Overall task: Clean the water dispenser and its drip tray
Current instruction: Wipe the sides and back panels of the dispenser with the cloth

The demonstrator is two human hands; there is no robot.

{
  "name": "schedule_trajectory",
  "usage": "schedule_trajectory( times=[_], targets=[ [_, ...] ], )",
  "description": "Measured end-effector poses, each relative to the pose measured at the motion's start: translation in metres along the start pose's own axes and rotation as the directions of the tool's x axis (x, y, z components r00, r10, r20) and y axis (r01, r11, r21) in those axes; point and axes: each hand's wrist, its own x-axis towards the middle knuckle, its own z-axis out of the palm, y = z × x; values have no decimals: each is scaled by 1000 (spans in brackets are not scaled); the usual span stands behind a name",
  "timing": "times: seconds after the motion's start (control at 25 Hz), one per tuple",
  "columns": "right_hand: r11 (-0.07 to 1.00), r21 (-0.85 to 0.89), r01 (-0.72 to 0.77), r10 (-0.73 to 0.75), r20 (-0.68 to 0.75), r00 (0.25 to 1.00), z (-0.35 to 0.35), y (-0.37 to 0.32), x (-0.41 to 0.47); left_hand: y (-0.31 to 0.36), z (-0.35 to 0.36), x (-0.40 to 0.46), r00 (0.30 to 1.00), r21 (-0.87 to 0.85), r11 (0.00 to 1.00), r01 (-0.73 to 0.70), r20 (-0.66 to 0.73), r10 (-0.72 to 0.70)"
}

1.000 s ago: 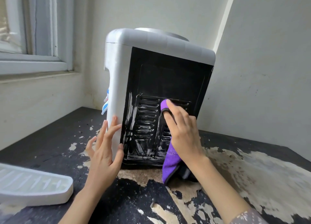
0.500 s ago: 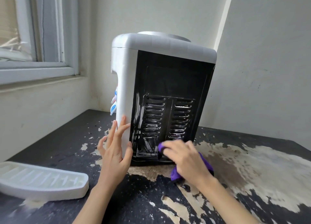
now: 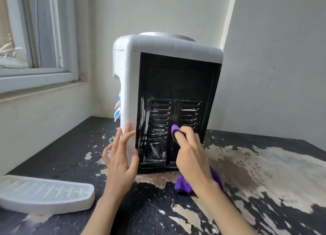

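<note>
Two hands at work: left hand [image 3: 121, 162] flat, fingers spread, steadies light, tippy water dispenser [image 3: 167, 93]; right hand [image 3: 192, 155] grips soft purple cloth [image 3: 183, 183] vs. stiff vents.

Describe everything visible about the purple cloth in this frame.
The purple cloth looks soft, like microfibre, with a dark edge. The right hand grips it, one end wrapped over a fingertip and pressed against the black vented panel of the water dispenser, low between the two slot columns. The rest hangs bunched under the palm onto the peeling black table.
</note>
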Motion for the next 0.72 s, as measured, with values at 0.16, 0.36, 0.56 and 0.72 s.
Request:
schedule_trajectory(
  times=[0.16,0.36,0.56,0.72],
  targets=[
    [996,-9,-88,88,243,966,9,-6,-40,1,0,-1,1000,1,1000,4,-2,-4],
    [956,279,-85,82,24,996,-8,0,-8,2,-1,-2,1000,-12,1000,7,7,-7],
    [995,93,24,-15,-97,995,1,3,42,0,-1,-3,1000,-7,1000,-4,7,4],
    [983,-136,123,-136,-89,987,24,-8,40,-2,2,-1,999,-12,1000,-14,-30,14]
  ],
)
